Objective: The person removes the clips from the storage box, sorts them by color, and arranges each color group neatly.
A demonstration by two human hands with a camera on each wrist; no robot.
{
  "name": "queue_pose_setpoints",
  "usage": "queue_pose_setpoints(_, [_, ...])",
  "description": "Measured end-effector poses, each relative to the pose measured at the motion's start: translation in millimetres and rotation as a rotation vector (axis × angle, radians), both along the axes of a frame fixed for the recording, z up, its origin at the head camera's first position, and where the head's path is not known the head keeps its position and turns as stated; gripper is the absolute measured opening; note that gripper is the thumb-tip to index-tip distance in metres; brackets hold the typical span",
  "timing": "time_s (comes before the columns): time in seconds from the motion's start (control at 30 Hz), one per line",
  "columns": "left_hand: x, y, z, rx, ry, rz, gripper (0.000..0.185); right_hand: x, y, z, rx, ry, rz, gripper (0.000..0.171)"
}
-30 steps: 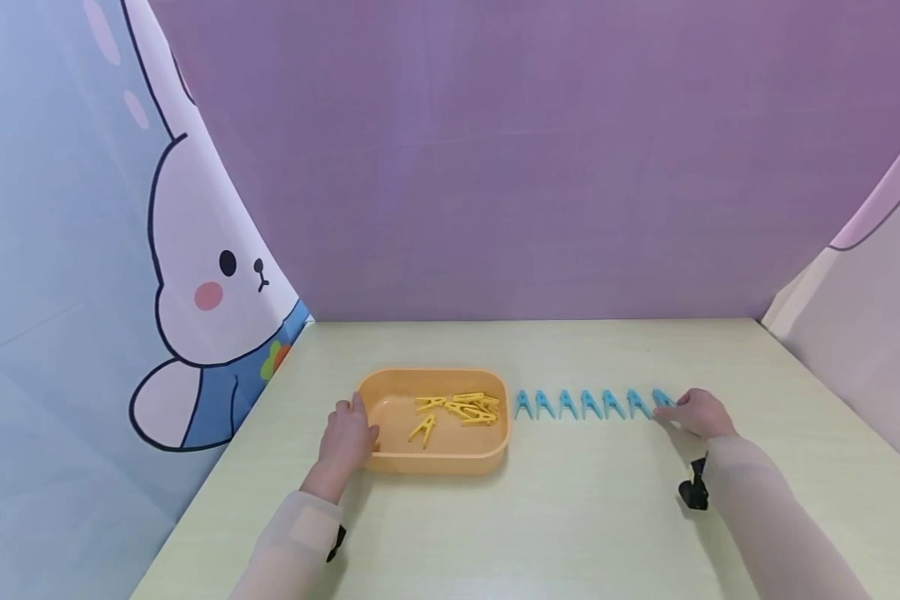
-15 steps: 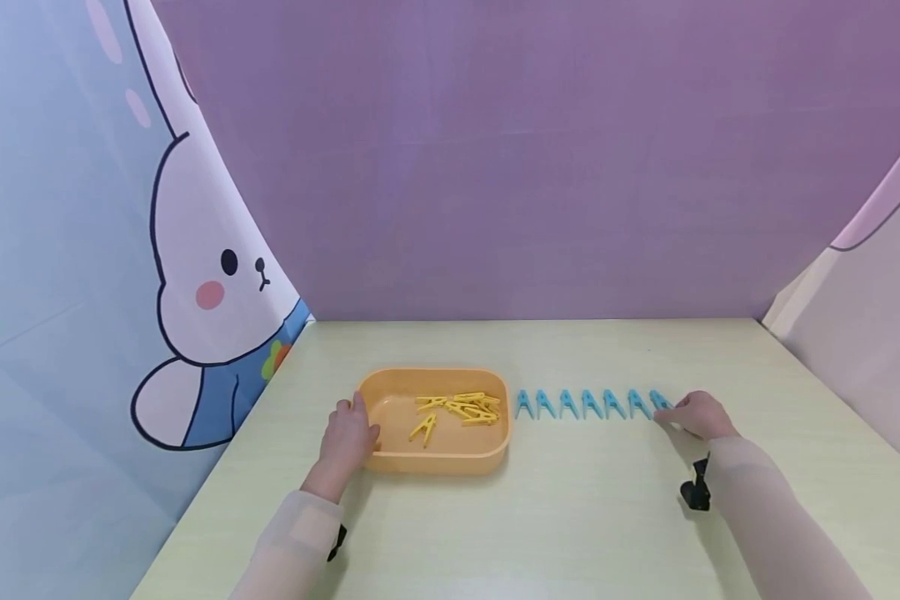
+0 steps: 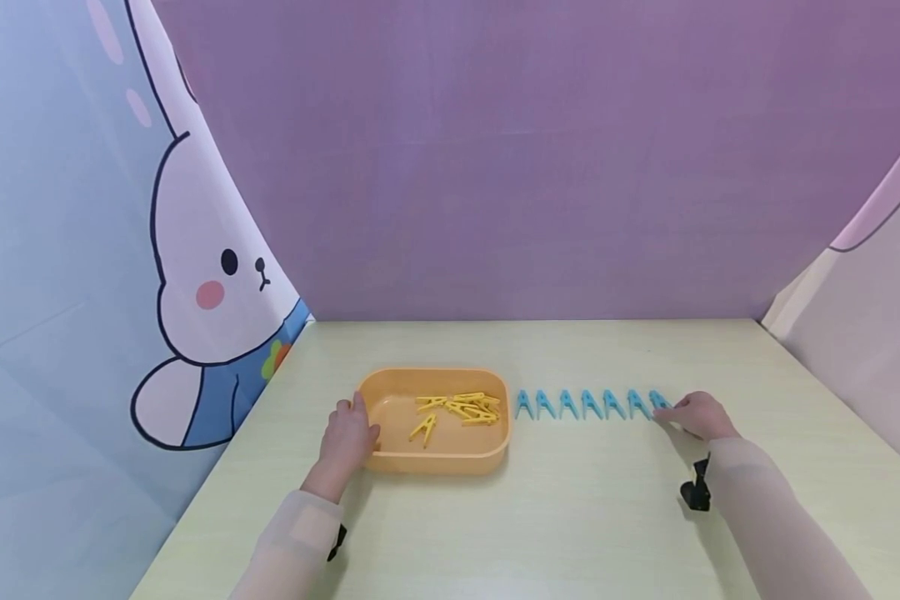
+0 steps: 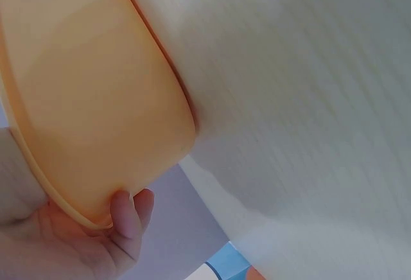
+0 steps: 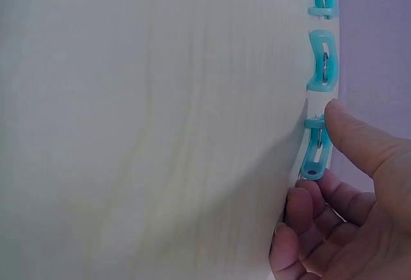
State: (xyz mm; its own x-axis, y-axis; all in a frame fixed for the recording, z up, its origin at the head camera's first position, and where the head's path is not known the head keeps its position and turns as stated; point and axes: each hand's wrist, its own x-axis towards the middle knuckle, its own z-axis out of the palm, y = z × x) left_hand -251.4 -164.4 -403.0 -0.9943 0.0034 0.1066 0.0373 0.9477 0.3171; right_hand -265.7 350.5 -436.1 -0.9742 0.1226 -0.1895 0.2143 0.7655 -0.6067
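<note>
An orange plastic box [image 3: 435,464] stands on the table with several yellow clothespins [image 3: 423,429] inside. My left hand [image 3: 347,435] grips its left end; in the left wrist view the thumb and fingers [image 4: 125,212] wrap over the rim. To the right of the box runs a line of several blue clothespins [image 3: 588,405], legs pointing towards me. At the right end of that line, my right hand [image 3: 703,415] pinches the last blue clothespin [image 5: 316,155] between thumb and fingers, partly covering it in the head view.
The pale wooden table [image 3: 570,517] reaches back to a purple cloth wall [image 3: 532,167]. A blue sheet with a printed rabbit [image 3: 210,250] hangs along the left side, a pale sheet [image 3: 862,333] along the right.
The last blue clothespin has turned a little and shifted slightly left under my right fingers, lining up with the others. My left hand and the box stay put.
</note>
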Motion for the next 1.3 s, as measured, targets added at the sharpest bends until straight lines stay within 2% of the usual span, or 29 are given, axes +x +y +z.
queue_pose_setpoints(0.33, [0.2,0,-0.8,0.014,-0.013,0.007,0.065,0.5,1,-1.5,-0.017,0.009,0.003,0.056])
queue_pose_setpoints(0.6, [-1.2,0,-0.8,0.010,-0.005,-0.002,0.065,4.6,-5,19.7,0.004,0.056,-0.027,0.053])
queue_pose_setpoints(0.87, [-1.7,0,-1.3,0.018,-0.017,0.001,0.065,-0.9,-18,32.3,0.030,0.137,0.029,0.046])
queue_pose_setpoints(1.1, [-0.6,0,-0.8,0.013,-0.016,0.002,0.065,-6.1,-35,42.4,-0.023,0.197,0.045,0.037])
queue_pose_setpoints(1.3, [0.3,1,0.7,0.013,-0.022,0.003,0.065,-12.6,-48,50.4,-0.050,0.238,0.061,0.041])
